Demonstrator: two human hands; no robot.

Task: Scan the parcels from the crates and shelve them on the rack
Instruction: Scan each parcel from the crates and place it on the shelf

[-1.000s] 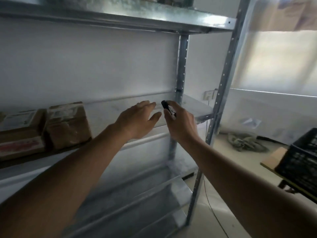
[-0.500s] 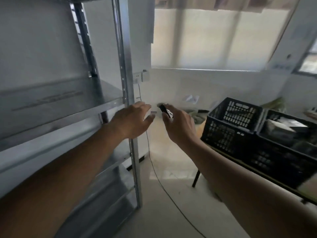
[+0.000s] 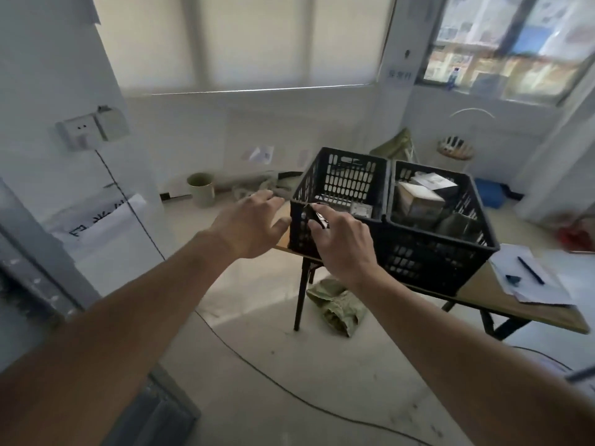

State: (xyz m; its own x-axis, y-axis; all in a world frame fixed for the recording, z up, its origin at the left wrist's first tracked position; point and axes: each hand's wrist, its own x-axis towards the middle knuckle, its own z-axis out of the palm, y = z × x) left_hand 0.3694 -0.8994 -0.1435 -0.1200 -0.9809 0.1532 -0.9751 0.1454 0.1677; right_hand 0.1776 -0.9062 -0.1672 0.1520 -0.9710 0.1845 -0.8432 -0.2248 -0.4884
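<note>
While the left hand (image 3: 249, 225) reaches forward with fingers spread and empty, the right hand (image 3: 343, 241) pinches a small black handheld scanner (image 3: 317, 217). Cardboard parcels (image 3: 418, 201) fill the right black slatted plastic crate (image 3: 434, 252), at the wooden folding table's (image 3: 547, 317) left end.

1. Two black crates (image 3: 428, 252), walls pierced in a slotted grid, centre right of the frame.
2. Tan table top (image 3: 476, 284) on black legs, lower right.
3. White papers (image 3: 544, 291) with a dark pen (image 3: 530, 269), far right.
4. Pale green bin (image 3: 201, 189), centre left.
5. Olive-green bag (image 3: 338, 309) on the grey floor, lower centre.
6. White wall socket (image 3: 77, 132), upper left.
</note>
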